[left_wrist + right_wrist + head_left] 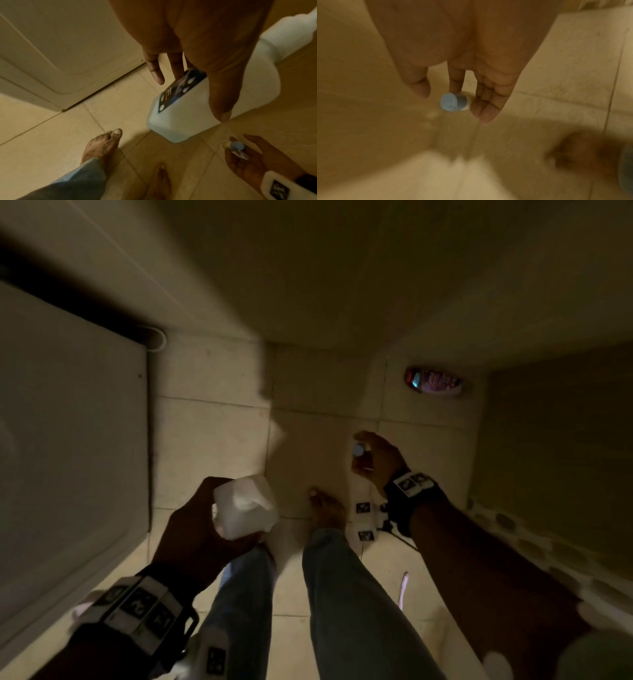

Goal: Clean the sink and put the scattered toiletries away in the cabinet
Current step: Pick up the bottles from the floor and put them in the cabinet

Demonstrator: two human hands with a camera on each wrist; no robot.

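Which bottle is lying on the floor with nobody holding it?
The pink-red bottle, lying on its side on the tiles. The left hand holds the white bottle; the right hand holds the blue-capped one.

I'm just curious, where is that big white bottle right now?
In the head view the white bottle sits lower left, gripped by the left hand, above the bare feet.

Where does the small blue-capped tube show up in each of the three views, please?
Head: right of centre, held in the right hand; the tube points its cap at the camera.
Left wrist: lower right, tube in that hand, below the white bottle.
Right wrist: centre, tube between the fingers.
Shared landmark: the tiled floor.
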